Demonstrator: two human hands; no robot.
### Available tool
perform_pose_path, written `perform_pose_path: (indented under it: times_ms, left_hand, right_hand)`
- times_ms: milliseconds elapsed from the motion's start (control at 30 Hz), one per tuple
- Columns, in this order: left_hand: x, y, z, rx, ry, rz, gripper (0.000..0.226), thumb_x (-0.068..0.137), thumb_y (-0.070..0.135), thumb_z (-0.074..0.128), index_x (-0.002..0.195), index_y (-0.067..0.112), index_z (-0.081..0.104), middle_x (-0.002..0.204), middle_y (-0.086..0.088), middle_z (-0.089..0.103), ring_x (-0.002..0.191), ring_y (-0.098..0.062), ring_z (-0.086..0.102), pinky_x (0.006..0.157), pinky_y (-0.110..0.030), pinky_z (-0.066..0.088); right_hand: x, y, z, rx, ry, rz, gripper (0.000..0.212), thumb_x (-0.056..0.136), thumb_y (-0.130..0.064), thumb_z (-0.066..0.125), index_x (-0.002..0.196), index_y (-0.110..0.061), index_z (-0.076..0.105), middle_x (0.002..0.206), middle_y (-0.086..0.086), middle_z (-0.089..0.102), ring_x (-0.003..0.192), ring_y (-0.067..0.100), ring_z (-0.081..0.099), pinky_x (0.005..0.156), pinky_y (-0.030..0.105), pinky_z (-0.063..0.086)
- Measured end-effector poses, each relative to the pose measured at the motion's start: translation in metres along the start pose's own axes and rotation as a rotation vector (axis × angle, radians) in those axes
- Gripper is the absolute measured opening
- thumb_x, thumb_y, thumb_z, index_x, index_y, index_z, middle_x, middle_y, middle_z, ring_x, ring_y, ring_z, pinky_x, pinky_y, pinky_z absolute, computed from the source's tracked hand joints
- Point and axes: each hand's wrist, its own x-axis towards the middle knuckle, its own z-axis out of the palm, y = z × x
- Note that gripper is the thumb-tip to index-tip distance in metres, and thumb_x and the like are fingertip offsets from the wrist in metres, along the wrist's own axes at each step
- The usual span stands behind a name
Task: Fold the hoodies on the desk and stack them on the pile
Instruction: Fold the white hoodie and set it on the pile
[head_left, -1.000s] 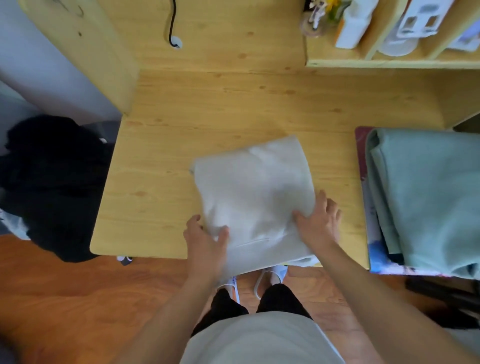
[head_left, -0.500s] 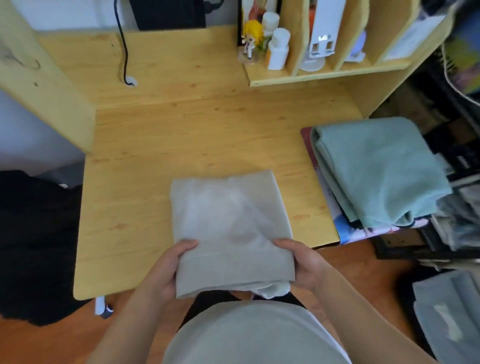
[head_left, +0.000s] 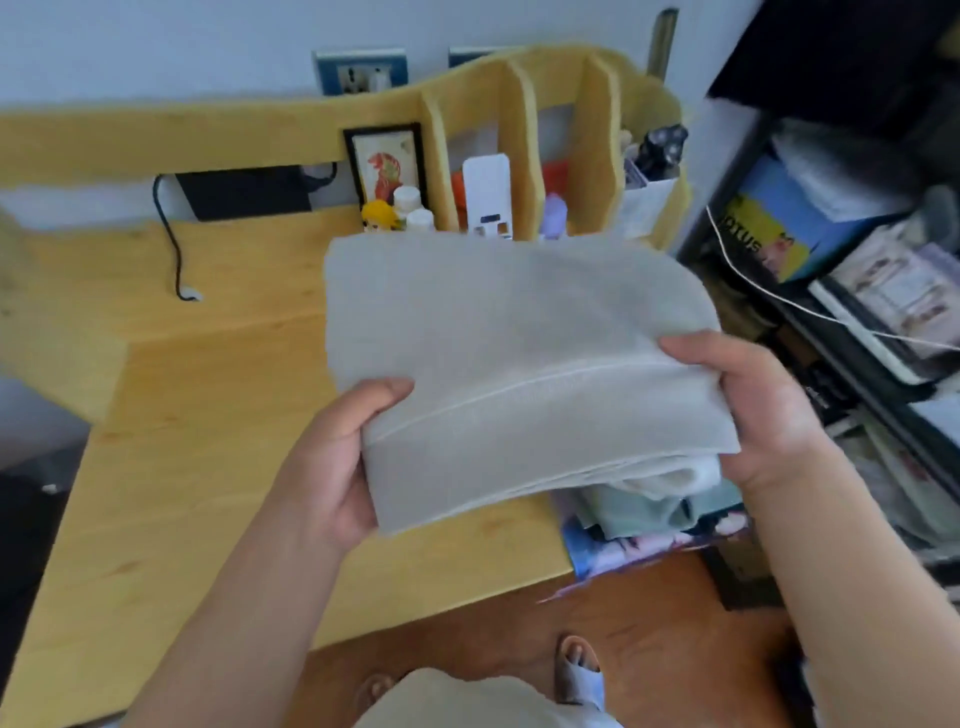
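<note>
Fingers of both hands — left hand (head_left: 332, 467), right hand (head_left: 763, 410) — clasp the folded pale-grey fabric hoodie (head_left: 514, 364) above the mint-green folded pile (head_left: 649, 506); a box reads "otus" (head_left: 743, 236).

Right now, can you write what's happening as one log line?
step: carrying | item: folded grey hoodie | left hand: gripping | right hand: gripping | target: green pile underneath

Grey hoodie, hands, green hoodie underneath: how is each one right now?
Grey hoodie: folded, held up off the desk.
Left hand: gripping its left edge.
Right hand: gripping its right edge.
Green hoodie: folded on the pile, mostly hidden.
Desk: bare wood.
</note>
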Motion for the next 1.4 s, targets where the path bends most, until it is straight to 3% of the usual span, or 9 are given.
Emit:
perform_pose_path:
  times_ms: [233,500,767,900,1000,1100,1200,1300,1400]
  left_hand:
    - [0.074,-0.053,0.138,-0.034,-0.114,0.161,0.037,0.076,0.014,0.061,0.112,0.008,0.069,0.100,-0.010,0.076,0.085,-0.024,0.074,0.070,-0.036,0.062]
    - [0.168,-0.232,0.115,0.115,0.474,-0.400,0.041,0.094,0.035,0.069,0.124,0.008,0.062,0.102,-0.013,0.076,0.089,-0.030,0.075,0.068,-0.041,0.061]
    - [0.181,-0.232,0.125,0.300,0.570,-0.270,0.045,0.085,0.016,0.069,0.128,0.007,0.059,0.115,-0.015,0.070,0.098,-0.034,0.069,0.081,-0.041,0.056]
    - [0.174,-0.223,0.135,1.142,0.698,0.115,0.079,0.091,0.027,0.064,0.159,0.017,0.026,0.154,-0.018,0.033,0.140,-0.039,0.036,0.112,-0.046,0.036]
    - [0.200,-0.201,0.155,1.694,0.637,0.560,0.065,0.096,0.042,0.047,0.158,0.026,0.034,0.162,-0.016,0.028,0.148,-0.041,0.024,0.120,-0.055,0.026]
    - [0.254,-0.187,0.160,1.858,0.616,0.482,0.059,0.101,0.049,0.036,0.157,0.032,0.035,0.167,-0.012,0.023,0.152,-0.044,0.016,0.120,-0.062,0.020]
    - [0.287,-0.210,0.138,1.857,0.670,0.299,0.058,0.102,0.055,0.030,0.156,0.036,0.033,0.169,-0.007,0.018,0.155,-0.041,0.007,0.107,-0.066,0.037]
    - [0.296,-0.238,0.124,1.838,0.689,0.340,0.058,0.103,0.052,0.032,0.157,0.032,0.036,0.168,-0.012,0.020,0.155,-0.043,0.005,0.097,-0.058,0.050]
    - [0.303,-0.243,0.117,1.839,0.678,0.447,0.059,0.104,0.050,0.031,0.157,0.027,0.039,0.167,-0.018,0.022,0.154,-0.047,0.006,0.114,-0.056,0.035]
  right_hand:
    - [0.021,-0.091,-0.143,-0.162,-0.027,-0.186,0.035,0.090,-0.013,0.047,0.119,-0.012,0.066,0.100,0.006,0.075,0.087,0.023,0.074,0.066,0.033,0.061]
    - [0.120,0.059,-0.289,-0.472,0.269,0.315,0.038,0.092,-0.016,0.069,0.128,-0.005,0.064,0.108,0.014,0.076,0.097,0.032,0.073,0.090,0.046,0.058]
    - [0.128,0.041,-0.283,-0.636,0.359,0.149,0.024,0.089,-0.025,0.070,0.112,-0.020,0.066,0.107,0.006,0.072,0.097,0.029,0.068,0.093,0.053,0.055]
    - [0.126,0.044,-0.279,-0.996,0.457,0.183,0.045,0.091,-0.024,0.063,0.133,-0.017,0.050,0.122,0.010,0.058,0.103,0.032,0.057,0.090,0.042,0.048]
    - [0.144,0.042,-0.254,-1.278,0.466,-0.313,0.055,0.088,-0.011,0.060,0.141,-0.008,0.045,0.140,0.020,0.046,0.125,0.040,0.042,0.105,0.049,0.036]
    - [0.197,0.038,-0.221,-1.555,0.316,-0.587,0.057,0.096,-0.032,0.050,0.149,-0.013,0.042,0.157,0.018,0.035,0.144,0.041,0.029,0.119,0.051,0.024]
    - [0.248,0.054,-0.233,-1.790,0.187,-0.302,0.062,0.104,-0.053,0.018,0.161,-0.028,0.017,0.170,0.002,0.005,0.155,0.035,-0.002,0.125,0.053,0.005]
    - [0.263,0.079,-0.261,-1.770,0.206,-0.240,0.064,0.102,-0.058,0.010,0.161,-0.034,0.007,0.169,-0.009,-0.006,0.155,0.031,-0.010,0.124,0.053,0.014]
    - [0.263,0.087,-0.261,-1.699,0.257,-0.298,0.061,0.103,-0.055,0.016,0.160,-0.034,0.015,0.169,-0.010,0.000,0.155,0.030,-0.004,0.118,0.054,0.024]
